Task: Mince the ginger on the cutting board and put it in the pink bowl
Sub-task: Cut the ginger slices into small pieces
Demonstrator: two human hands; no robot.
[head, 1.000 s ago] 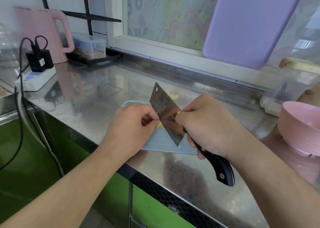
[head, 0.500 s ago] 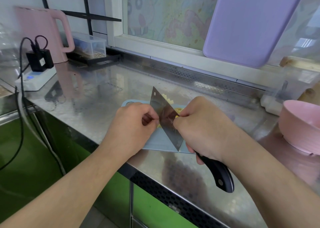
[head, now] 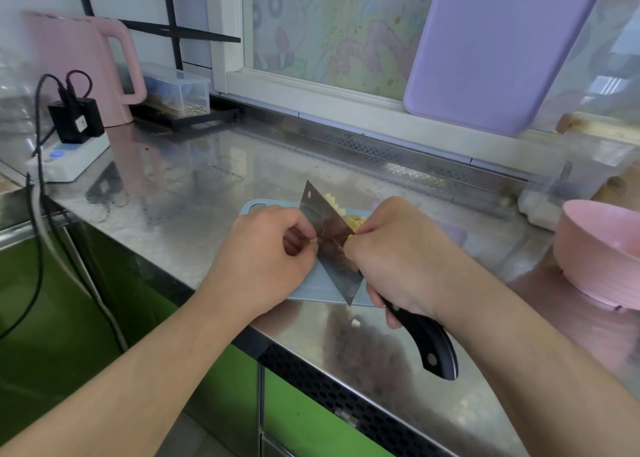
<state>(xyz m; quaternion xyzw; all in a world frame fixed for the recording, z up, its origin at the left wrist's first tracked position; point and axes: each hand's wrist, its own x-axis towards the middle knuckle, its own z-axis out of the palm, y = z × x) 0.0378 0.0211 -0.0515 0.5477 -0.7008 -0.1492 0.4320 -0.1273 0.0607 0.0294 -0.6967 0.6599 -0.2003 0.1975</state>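
Observation:
A small light-blue cutting board [head: 251, 208] lies on the steel counter. Chopped yellow ginger [head: 353, 219] is piled on it behind a steel cleaver [head: 329, 245]. My right hand [head: 398, 255] grips the cleaver by its black handle [head: 429, 349], with the blade edge down on the board. My left hand [head: 263, 255] has its fingers curled right beside the blade's left face and pinches a small piece of ginger, which is mostly hidden. The pink bowl [head: 595, 248] stands on the counter at the far right, apart from both hands.
A stray ginger bit [head: 356, 322] lies on the counter near the front edge. At the back left stand a pink kettle [head: 86, 72], a power strip [head: 69, 160] with cables and a clear box [head: 176, 92]. A purple board [head: 491, 47] leans against the window.
The cleaver has come down a little onto the board and more chopped ginger shows behind the blade. My left hand has stayed in place beside it.

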